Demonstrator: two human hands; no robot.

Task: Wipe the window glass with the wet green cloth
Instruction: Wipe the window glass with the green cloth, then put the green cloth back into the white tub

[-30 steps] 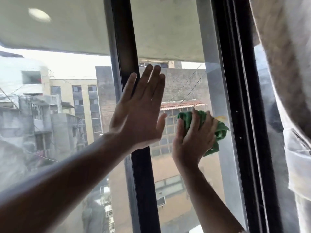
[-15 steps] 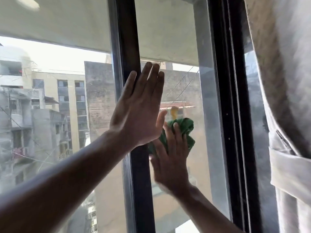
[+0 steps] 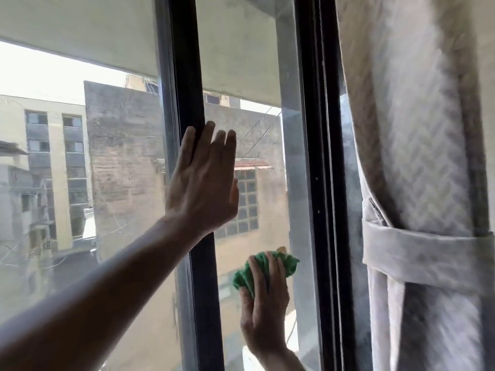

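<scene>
The green cloth [image 3: 263, 269] is bunched up and pressed against the narrow right pane of window glass [image 3: 257, 124], low down. My right hand [image 3: 263, 306] covers it from below, fingers spread over the cloth. My left hand [image 3: 205, 183] lies flat, fingers straight and together, against the black middle frame bar [image 3: 187, 62] and the glass edge, above and left of the cloth. It holds nothing.
A second black frame post [image 3: 318, 156] bounds the pane on the right. A pale patterned curtain [image 3: 417, 156], gathered by a tie-back band [image 3: 428, 253], hangs just right of it. A wider glass pane [image 3: 80, 170] fills the left, with buildings outside.
My right hand has slid the green cloth down the pane, from mid-height to well below my left hand. My left hand stays flat on the frame bar.
</scene>
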